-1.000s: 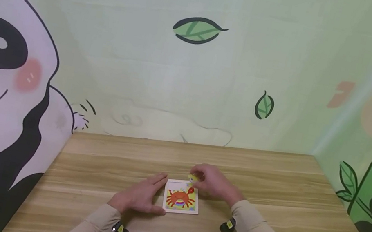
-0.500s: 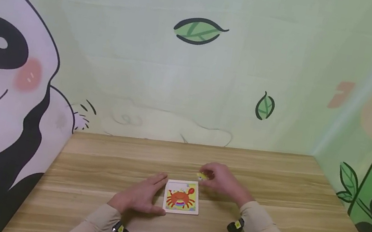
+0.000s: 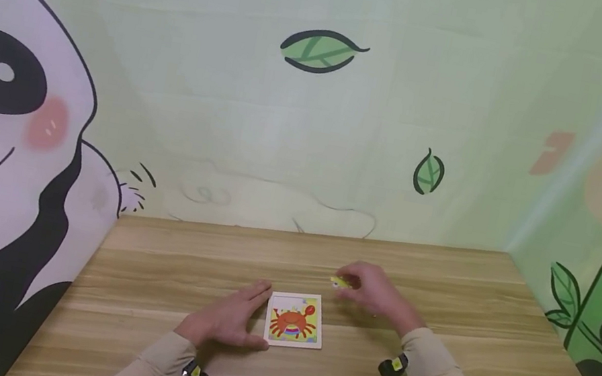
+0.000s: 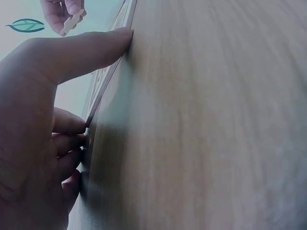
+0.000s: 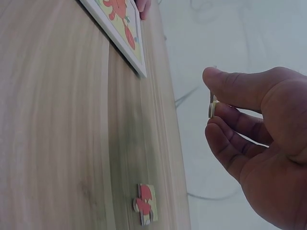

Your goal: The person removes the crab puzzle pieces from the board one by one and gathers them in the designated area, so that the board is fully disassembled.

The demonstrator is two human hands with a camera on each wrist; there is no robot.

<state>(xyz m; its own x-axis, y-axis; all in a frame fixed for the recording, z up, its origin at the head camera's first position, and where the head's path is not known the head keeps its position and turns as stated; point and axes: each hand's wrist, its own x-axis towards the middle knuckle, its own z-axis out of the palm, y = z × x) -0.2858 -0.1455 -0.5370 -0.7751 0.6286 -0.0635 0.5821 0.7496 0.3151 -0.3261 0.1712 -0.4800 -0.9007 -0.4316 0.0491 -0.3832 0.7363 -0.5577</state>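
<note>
A small jigsaw puzzle with a red crab picture lies in its white frame (image 3: 292,346) on the table; its upper left part is pale and without printed pieces. My left hand (image 3: 232,316) rests at the frame's left side, thumb at the near corner and fingers at the far one. Beyond the frame's far right corner, my right hand (image 3: 373,290) pinches a yellow puzzle piece (image 3: 341,282) between thumb and fingers. The right wrist view shows this piece (image 5: 212,108) edge-on, held above the table.
Another puzzle piece (image 5: 146,204), red and yellow, lies on the table below the right hand; in the head view that hand mostly hides it. A wood-grain table (image 3: 191,263) meets a pale green printed cloth wall (image 3: 231,102) at the back.
My right hand has moved right and away from the frame with the yellow puzzle piece, which has turned in the fingers. The left hand and frame stay put.
</note>
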